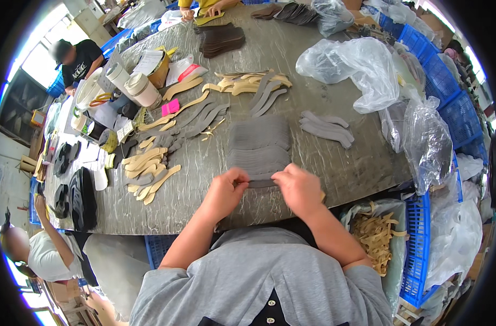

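Observation:
My left hand (225, 189) and my right hand (300, 189) are closed in pinches on the two ends of a dark grey strip (262, 183). The strip lies crosswise at the near end of a row of overlapping grey strips (258, 140), which runs away from me on the table (335, 176). To the right of the row, several loose grey curved strips (327, 128) lie in a small bunch. Beige curved strips (148, 168) are heaped to the left, with a few grey ones among them.
Cups and containers (142, 89) crowd the left side near black shoe soles (82, 198). Clear plastic bags (362, 65) cover the right edge. Beside my right arm, a lined bin (374, 239) holds beige scraps. Co-workers sit left (47, 250) and far left (82, 60); another person's hands (212, 10) work opposite.

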Tool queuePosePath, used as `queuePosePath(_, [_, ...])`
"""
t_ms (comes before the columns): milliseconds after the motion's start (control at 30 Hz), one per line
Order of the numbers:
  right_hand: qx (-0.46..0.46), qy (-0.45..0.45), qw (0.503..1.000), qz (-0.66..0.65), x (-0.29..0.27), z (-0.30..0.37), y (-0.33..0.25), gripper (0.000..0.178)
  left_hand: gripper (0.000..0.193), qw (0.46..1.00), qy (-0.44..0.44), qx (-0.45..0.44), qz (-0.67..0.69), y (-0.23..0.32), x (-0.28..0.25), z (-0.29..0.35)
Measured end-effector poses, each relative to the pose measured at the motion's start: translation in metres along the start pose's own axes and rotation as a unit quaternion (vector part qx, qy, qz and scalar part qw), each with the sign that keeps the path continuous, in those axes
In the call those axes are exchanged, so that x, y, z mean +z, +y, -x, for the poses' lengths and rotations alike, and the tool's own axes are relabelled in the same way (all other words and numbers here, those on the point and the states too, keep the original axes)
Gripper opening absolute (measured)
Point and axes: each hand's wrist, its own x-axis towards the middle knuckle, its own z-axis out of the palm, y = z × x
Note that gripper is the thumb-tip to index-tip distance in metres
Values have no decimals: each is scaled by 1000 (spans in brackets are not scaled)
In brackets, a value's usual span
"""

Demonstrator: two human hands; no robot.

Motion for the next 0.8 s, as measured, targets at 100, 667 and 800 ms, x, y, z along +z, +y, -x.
queuePosePath(100, [72, 2, 990, 123, -28, -17, 46, 10, 26, 996, 51, 32, 73, -4, 10, -3])
queuePosePath(667, [99, -154, 926, -330, -12, -10, -25, 17, 92, 948, -59, 270, -156, 23, 23, -2])
queuePosePath(800, [213, -216, 839, -451, -10, -7, -19, 16, 91, 947, -82, 282, -132, 15, 25, 1])
